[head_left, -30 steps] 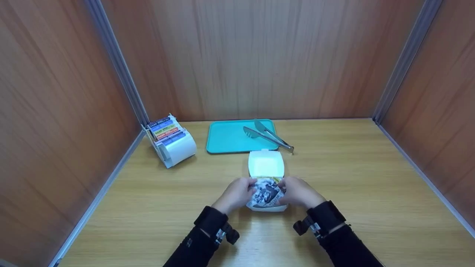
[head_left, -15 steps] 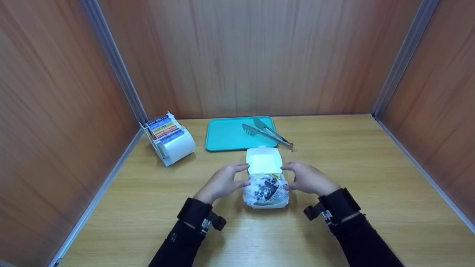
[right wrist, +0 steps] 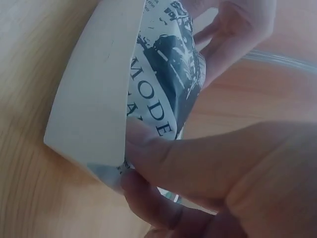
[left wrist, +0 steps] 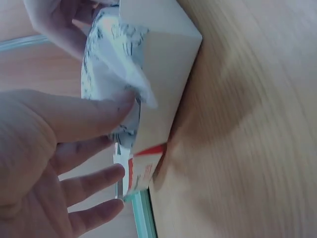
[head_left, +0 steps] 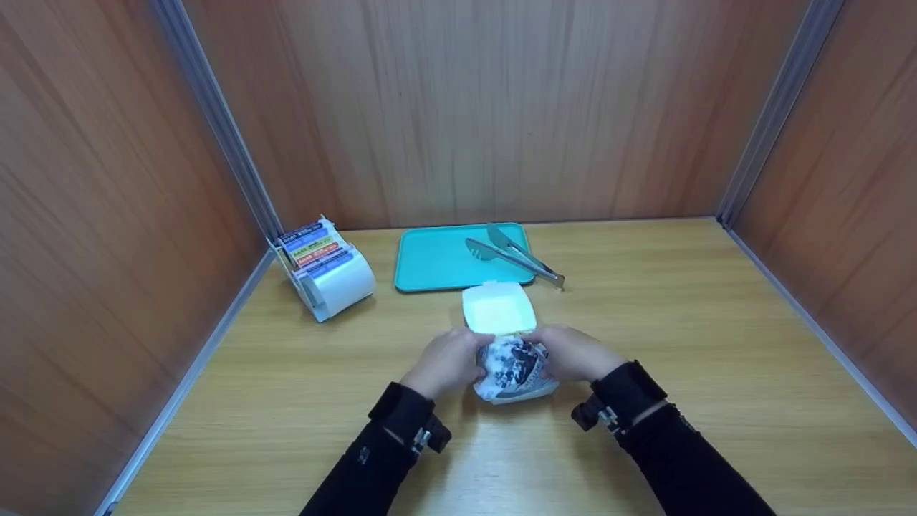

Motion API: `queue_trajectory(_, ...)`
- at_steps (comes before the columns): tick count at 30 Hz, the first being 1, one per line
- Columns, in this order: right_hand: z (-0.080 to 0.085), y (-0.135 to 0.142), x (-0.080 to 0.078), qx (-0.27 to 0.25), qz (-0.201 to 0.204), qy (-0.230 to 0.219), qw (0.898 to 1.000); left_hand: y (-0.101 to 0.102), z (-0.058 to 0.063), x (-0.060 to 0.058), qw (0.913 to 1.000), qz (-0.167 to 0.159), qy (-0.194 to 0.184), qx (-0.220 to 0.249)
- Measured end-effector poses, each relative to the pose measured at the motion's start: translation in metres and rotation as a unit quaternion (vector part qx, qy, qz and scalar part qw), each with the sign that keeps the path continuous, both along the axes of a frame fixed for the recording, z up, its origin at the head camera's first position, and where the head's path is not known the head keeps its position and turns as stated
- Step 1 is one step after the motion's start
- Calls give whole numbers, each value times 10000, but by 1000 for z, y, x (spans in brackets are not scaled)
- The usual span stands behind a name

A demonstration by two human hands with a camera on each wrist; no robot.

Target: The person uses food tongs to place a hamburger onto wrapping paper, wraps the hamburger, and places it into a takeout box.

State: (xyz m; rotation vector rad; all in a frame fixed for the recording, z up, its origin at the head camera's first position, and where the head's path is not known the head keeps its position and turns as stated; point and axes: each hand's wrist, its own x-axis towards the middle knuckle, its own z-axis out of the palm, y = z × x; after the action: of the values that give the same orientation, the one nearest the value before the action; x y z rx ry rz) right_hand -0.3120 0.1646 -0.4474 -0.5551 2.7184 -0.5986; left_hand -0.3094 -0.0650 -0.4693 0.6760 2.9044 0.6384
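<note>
A small white clamshell box (head_left: 499,307) stands with its lid tipped back. In its base sits a bundle (head_left: 510,364) wrapped in paper with a black-and-white newspaper print, bulging above the walls. My left hand (head_left: 448,362) is at the bundle's left side; in the left wrist view its thumb (left wrist: 116,106) presses into the wrapper by the box wall (left wrist: 171,69), other fingers spread. At the opposite side my right hand (head_left: 573,355) pinches with thumb (right wrist: 148,144) and forefinger at the wrapper's edge, beside the box wall (right wrist: 94,94). What the wrapper contains is hidden.
Behind the box lies a turquoise tray (head_left: 430,258), with metal tongs (head_left: 526,261) across its right side, their hinged end past the rim. A dispenser with a white roll (head_left: 347,282) and coloured labels stands at the left. Wooden walls enclose the tabletop (head_left: 688,308).
Half a second ago both hands were spread apart at the sides of the box; now they have closed back in on the bundle. The box has turned slightly, its lid shifting left.
</note>
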Motion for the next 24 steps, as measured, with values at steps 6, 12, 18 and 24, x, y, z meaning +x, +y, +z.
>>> queue_trajectory(6, 4, -2, 1, 156, -22, -125, 9998, -1, 10, 3, 9986, 375, -151, 340)
queue_trajectory(12, 10, -3, 3, 230, -27, -142, 9996, -9, 22, 10, 9991, -219, -323, 174)
queue_trajectory(18, 15, -6, -3, 344, -75, -495, 9982, -2, 11, 12, 9967, -664, -200, -430)
queue_trajectory(24, 16, -5, -13, 367, 29, -919, 9951, 8, 14, 8, 9918, -649, -169, -1086)
